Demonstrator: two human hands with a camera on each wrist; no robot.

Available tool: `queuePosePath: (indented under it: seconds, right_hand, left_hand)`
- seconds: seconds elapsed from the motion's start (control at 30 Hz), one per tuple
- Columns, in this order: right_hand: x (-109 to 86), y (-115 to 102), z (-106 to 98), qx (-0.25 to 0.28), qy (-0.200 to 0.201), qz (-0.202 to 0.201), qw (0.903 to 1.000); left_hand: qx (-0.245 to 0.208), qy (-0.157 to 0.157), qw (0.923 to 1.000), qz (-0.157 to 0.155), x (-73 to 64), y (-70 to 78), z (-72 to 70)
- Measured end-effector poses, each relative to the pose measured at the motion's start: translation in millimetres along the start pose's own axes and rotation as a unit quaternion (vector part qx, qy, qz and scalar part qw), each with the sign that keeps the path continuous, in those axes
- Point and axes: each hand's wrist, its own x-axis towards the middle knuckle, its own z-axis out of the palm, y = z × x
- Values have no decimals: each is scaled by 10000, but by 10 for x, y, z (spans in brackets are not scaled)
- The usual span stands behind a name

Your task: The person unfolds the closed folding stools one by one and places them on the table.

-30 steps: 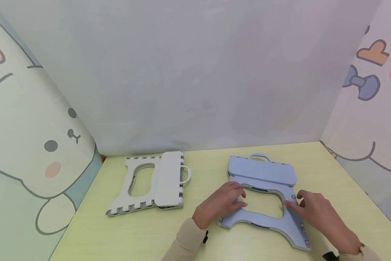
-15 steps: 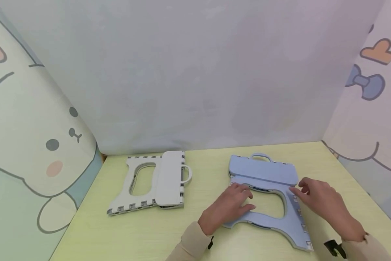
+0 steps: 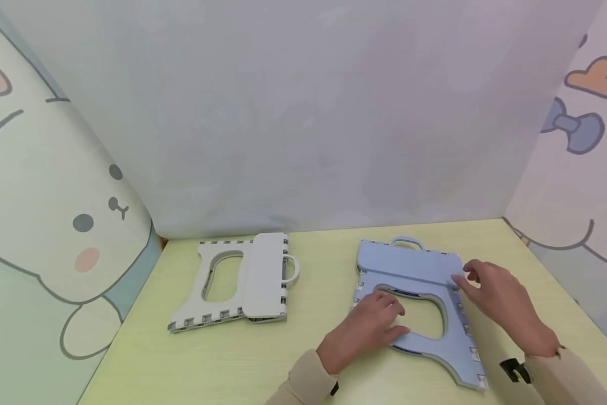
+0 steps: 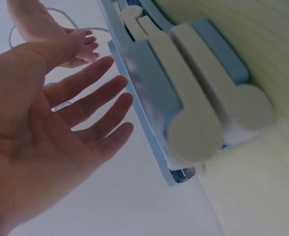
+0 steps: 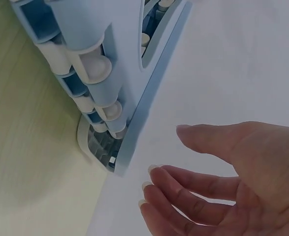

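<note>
A light blue folding step stool (image 3: 409,263) lies folded flat on the table, its loop handle (image 3: 407,241) toward the back. My left hand (image 3: 366,332) overlaps its lower left part in the head view, the thumb over the cut-out's front edge. In the left wrist view the fingers of that left hand (image 4: 60,113) spread loosely beside the stool's face, gripping nothing. My right hand (image 3: 500,295) is at the stool's upper right edge, thumb close to the seat panel. Seen from the right wrist, that right hand (image 5: 218,182) has loosely bent fingers and nothing between them.
A white folding step stool (image 3: 268,275), also folded flat, lies at the left with its handle facing right. Both rest on a pale yellow table (image 3: 222,360). A grey-white backdrop (image 3: 303,112) closes off the back, and cartoon-printed panels (image 3: 45,225) flank the sides.
My right hand has moved from the cut-out's right side up to the upper right edge. My left hand has slid slightly right and down. The blue stool stays in place on the table.
</note>
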Motion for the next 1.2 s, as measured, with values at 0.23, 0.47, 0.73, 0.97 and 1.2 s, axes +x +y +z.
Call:
queuePosePath:
  seconds: [0.23, 0.47, 0.73, 0.97, 1.2]
  right_hand:
    - [75, 15, 79, -149, 603, -383, 9973]
    - [158, 23, 125, -137, 938, -676, 9932]
    - [269, 34, 176, -97, 910, -854, 9921]
    - [347, 16, 194, 85, 443, -644, 9969]
    - [387, 24, 237, 255, 408, -684, 9965]
  left_hand:
    - [201, 233, 9995, 41, 8, 73, 6]
    - [290, 217, 9993, -126, 43, 193, 11]
    - [514, 492, 9972, -239, 88, 310, 58]
    - [553, 472, 9969, -314, 123, 409, 87]
    - [638, 478, 9963, -318, 162, 487, 124]
